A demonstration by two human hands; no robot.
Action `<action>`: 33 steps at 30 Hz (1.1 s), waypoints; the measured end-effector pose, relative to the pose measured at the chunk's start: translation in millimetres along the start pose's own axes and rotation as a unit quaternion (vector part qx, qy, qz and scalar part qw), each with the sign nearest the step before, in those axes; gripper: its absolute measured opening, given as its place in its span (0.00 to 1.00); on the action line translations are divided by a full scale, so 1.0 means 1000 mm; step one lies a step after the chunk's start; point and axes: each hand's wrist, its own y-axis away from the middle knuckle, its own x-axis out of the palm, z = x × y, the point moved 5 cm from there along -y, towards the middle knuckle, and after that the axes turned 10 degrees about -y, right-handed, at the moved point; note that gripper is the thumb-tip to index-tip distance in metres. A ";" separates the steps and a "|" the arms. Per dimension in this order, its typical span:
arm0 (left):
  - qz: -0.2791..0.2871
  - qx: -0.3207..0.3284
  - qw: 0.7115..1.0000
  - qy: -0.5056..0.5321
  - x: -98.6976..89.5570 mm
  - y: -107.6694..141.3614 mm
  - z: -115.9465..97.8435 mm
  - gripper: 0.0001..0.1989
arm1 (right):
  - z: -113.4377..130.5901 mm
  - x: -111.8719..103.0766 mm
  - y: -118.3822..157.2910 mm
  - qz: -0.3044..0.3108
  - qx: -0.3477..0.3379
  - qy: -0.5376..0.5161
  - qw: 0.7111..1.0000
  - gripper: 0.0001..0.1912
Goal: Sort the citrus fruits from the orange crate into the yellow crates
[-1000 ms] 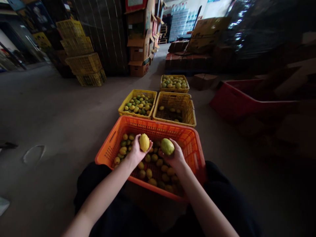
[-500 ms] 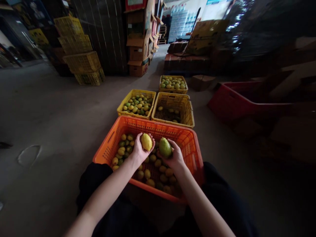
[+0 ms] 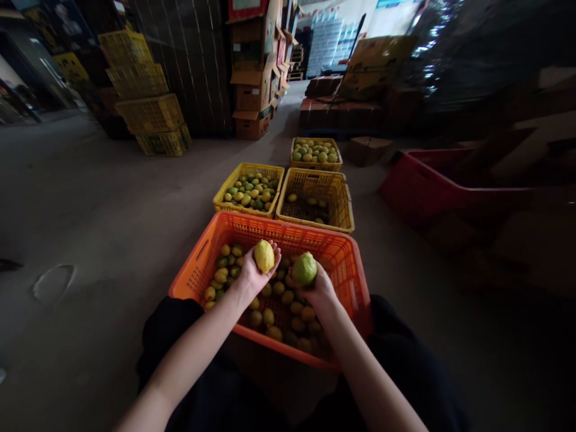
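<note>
Dim grey concrete floor (image 3: 112, 198) is spreading through a shadowy storeroom, with daylight coming in at the far end, where stacked bottles (image 3: 324, 39) are standing in pale wrapping. Cardboard cartons (image 3: 251, 96) are rising in a tall column beside a dark stack (image 3: 189, 66), and a tower of yellow crates (image 3: 148, 114) is leaning slightly at the left. At the right, a red bin (image 3: 418, 180) is sitting half in shadow, while a pale loop (image 3: 53, 285) is lying on the floor at the left.

One carton is carrying a small white label (image 3: 255, 91), and yellow boxes (image 3: 378, 60) farther right are showing dark print; both are appearing too small and dim to read.

Between the person's knees, an orange crate (image 3: 198, 273) is holding loose green and yellow lemons (image 3: 269, 317). Just beyond it, two yellow baskets (image 3: 346, 201) are standing side by side, one well filled and one sparsely, with a third full one behind.

Above the orange crate, the left hand (image 3: 252, 278) is cradling a yellow lemon (image 3: 264, 256), fingers curving beside it, slightly apart. Level with it, the right hand (image 3: 321, 285) is gripping a green lemon (image 3: 305, 269), thumb and fingers wrapping its sides.
</note>
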 end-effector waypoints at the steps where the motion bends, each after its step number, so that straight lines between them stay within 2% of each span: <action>1: -0.003 0.003 1.000 0.004 0.000 0.000 0.000 0.10 | -0.001 0.000 -0.001 0.007 0.012 0.001 1.000 0.09; 4: -0.018 0.017 1.000 0.011 -0.003 0.000 -0.001 0.07 | -0.004 0.002 -0.001 0.040 0.038 0.013 0.998 0.11; 9: 0.007 0.012 1.000 -0.013 0.000 -0.001 0.001 0.07 | -0.007 0.006 0.007 0.049 0.062 0.042 0.996 0.14; 12: 0.016 0.003 1.000 -0.008 0.001 -0.002 0.003 0.06 | -0.008 0.016 0.015 0.110 0.066 0.060 0.990 0.16; 15: 0.035 -0.017 0.999 -0.002 0.004 -0.004 0.006 0.10 | -0.007 0.023 0.018 0.163 0.054 0.045 0.984 0.09; 20: 0.006 -0.044 0.999 -0.004 0.002 -0.005 0.008 0.14 | -0.004 0.019 0.013 0.131 0.035 0.007 0.991 0.04; 25: -0.013 -0.076 0.997 -0.022 0.000 -0.007 0.013 0.18 | -0.007 0.017 0.012 0.101 0.056 0.008 0.993 0.11; 33: -0.012 -0.080 0.996 -0.036 -0.002 -0.008 0.014 0.17 | -0.006 0.013 0.009 0.070 0.074 0.010 0.995 0.11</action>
